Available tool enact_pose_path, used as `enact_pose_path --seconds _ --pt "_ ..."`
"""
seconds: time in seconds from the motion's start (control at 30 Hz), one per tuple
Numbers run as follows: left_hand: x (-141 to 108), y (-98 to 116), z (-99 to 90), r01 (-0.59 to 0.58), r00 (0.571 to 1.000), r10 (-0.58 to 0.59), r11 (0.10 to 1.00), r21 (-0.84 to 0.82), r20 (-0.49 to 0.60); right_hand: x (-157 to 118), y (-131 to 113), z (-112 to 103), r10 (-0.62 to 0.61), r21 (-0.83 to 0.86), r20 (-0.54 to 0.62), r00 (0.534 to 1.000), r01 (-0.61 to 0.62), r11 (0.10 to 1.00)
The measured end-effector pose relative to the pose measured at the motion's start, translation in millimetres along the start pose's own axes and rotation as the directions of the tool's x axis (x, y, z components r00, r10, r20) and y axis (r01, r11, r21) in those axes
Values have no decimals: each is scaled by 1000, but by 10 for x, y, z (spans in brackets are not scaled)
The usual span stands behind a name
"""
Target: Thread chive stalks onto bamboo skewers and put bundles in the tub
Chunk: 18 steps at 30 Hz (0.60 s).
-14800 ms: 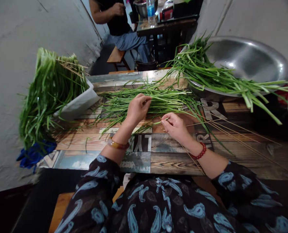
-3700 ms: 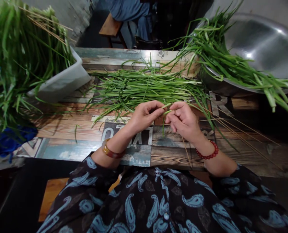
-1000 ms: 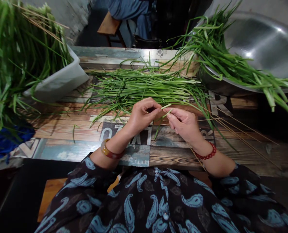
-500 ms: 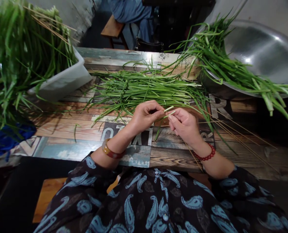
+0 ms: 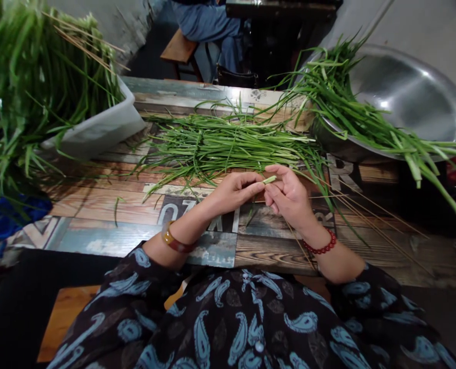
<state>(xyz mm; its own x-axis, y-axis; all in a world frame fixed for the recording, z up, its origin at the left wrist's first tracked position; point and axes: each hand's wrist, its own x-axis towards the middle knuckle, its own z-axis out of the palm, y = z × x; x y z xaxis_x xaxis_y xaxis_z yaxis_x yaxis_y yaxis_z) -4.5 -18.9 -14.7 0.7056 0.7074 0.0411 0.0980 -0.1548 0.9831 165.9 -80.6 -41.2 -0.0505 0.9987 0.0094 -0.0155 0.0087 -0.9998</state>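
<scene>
Both my hands meet over the wooden table, just in front of a loose pile of green chives (image 5: 228,146). My left hand (image 5: 241,192) pinches a short piece of pale green stem (image 5: 269,180) between thumb and fingers. From the other side, my right hand (image 5: 287,195) touches near the same piece, its thumb and index finger bent in and its other fingers partly curled. A thin bamboo skewer (image 5: 300,245) slants down from beneath my right hand toward the table's front edge; whether that hand grips it is hidden.
A white bin (image 5: 97,128) heaped with chives stands at the left, skewers on top. At the right, a metal bowl (image 5: 416,92) has chives over its rim. Loose skewers (image 5: 381,225) lie right of my hands. Beyond the table, a person (image 5: 212,28) sits by a stool (image 5: 178,47).
The two pale stem ends between my fingers now look like one piece. My right hand's fingers have lifted and opened somewhat. The view has shifted slightly.
</scene>
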Motion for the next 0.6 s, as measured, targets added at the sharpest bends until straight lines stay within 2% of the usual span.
enact_pose_path --seconds 0.07,0.13,0.23,0.3,0.4,0.5,0.6 --pt "-2 -9 -1 48 999 -48 998 -35 22 -6 23 -10 -24 -10 19 1000 24 1000" --pt "-3 -40 11 63 998 -63 998 -6 -30 -10 51 -10 -42 -33 19 999 42 999" --pt "-7 -107 50 36 992 -10 980 198 -128 -8 99 -1 -58 -139 -33 998 53 989" --pt "-14 -136 69 19 989 30 947 320 -148 1 131 -1 -73 -218 -62 995 58 974" --pt "-20 -134 45 24 999 -12 943 333 -38 23 159 -16 -67 -268 -49 997 51 962" --pt "-12 -109 -32 -2 996 -24 951 309 81 45 152 -29 -4 -256 -12 1000 1 967" --pt "4 -109 -78 23 998 -38 953 301 43 57 132 -15 15 -248 -7 1000 -16 969"
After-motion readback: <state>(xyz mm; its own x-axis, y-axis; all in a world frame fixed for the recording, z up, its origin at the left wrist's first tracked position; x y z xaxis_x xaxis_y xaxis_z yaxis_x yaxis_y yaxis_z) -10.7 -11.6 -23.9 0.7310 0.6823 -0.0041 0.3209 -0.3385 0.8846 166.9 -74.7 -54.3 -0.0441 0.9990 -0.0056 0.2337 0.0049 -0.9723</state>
